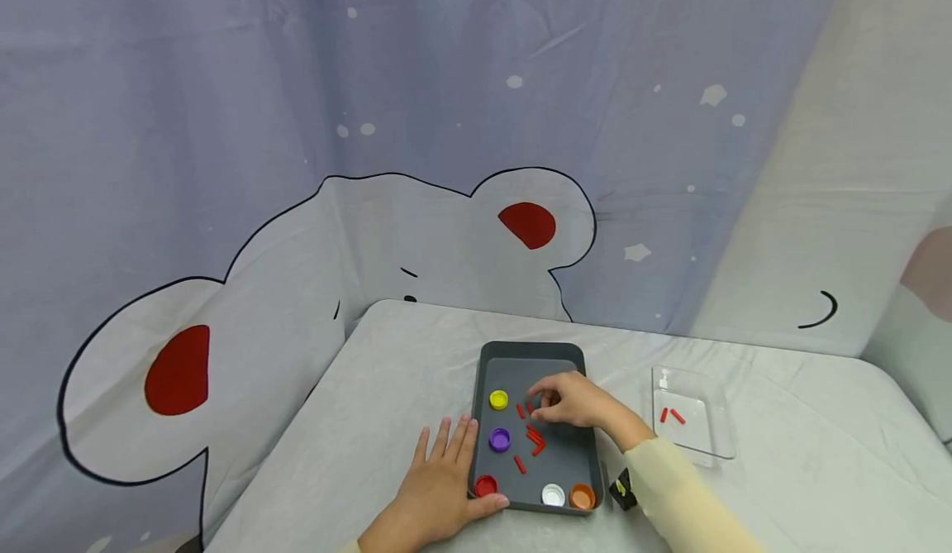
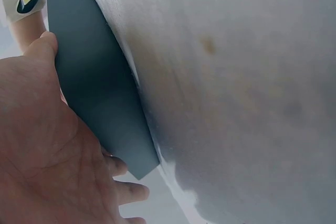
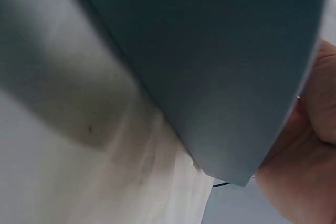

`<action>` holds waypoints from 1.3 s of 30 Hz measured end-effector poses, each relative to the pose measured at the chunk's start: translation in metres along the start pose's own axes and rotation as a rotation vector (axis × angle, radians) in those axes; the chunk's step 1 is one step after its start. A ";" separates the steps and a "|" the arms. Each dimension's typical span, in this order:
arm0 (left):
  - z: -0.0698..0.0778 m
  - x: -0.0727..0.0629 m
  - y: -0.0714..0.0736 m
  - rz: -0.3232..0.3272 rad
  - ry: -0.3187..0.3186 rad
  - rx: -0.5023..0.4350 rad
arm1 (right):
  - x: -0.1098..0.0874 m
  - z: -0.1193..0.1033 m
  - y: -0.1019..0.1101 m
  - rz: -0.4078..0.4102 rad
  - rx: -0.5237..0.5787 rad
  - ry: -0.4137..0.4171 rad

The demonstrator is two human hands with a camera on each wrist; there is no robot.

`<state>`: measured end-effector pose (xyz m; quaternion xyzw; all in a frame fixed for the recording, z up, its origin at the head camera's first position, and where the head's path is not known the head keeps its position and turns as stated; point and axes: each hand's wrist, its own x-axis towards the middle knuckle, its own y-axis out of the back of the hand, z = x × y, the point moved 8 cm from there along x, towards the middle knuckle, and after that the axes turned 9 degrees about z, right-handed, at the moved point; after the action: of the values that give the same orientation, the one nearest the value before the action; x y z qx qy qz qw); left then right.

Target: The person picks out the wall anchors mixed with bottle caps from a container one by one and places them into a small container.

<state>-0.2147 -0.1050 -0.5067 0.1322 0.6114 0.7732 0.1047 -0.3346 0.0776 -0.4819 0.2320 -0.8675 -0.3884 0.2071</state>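
A dark grey tray [image 1: 554,470] lies on the white-covered surface with several short red sticks [image 1: 535,435] scattered on its floor. My right hand [image 1: 571,398] is above the tray, thumb and forefinger bent but apart, around the end of one red stick [image 1: 530,408]; no grip on it shows. At the tray's near-left corner, my left hand [image 1: 439,487] rests with fingers spread, its thumb on the rim. In the tray stand a yellow cap [image 1: 498,400], a purple cap [image 1: 500,440], a red cap [image 1: 486,486], a white cap [image 1: 553,495] and an orange cap [image 1: 583,497].
A clear plastic box [image 1: 695,433] right of the tray holds two red sticks [image 1: 671,415]. A black strap with a yellow mark [image 1: 623,489] is at the right wrist. Behind the surface hangs a printed cloth [image 1: 446,107]. Both wrist views show mainly the tray's outer wall [image 2: 100,72].
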 end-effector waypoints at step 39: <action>-0.003 0.002 -0.004 -0.016 0.016 -0.005 | 0.014 0.003 -0.012 0.013 -0.222 0.001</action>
<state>-0.2172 -0.1063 -0.5115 0.1207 0.6113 0.7749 0.1063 -0.3448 0.0645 -0.4907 0.2022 -0.8205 -0.4804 0.2346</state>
